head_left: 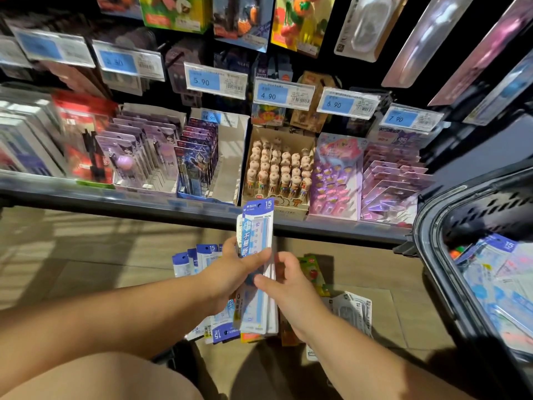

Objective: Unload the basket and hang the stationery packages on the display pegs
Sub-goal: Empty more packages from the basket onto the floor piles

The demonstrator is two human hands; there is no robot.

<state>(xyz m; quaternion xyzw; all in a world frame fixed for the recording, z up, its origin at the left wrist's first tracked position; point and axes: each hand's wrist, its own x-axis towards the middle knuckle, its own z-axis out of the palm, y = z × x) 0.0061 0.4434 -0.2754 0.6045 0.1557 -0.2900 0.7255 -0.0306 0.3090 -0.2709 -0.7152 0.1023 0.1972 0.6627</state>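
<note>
Blue-and-white ruler packs [257,226] held between both hands

At the centre, the left hand [230,274] grips the stack of ruler packs from its left side, with the thumb curled across the front face. The right hand [292,285] pinches the right edge of the same stack, thumb in front and fingers behind. The stack stands nearly upright, and its blue "15" header rises above both hands, in front of the shelf edge [144,202]. Under the hands, more packs of the same kind [190,259] lie spread on the floor [86,255], near a green package [313,268] and white packages [356,310]. At the right, the dark basket [427,255] holds further stationery packages [496,275]. Above the shelf, blue price tags [215,80] hang before the display.
</note>
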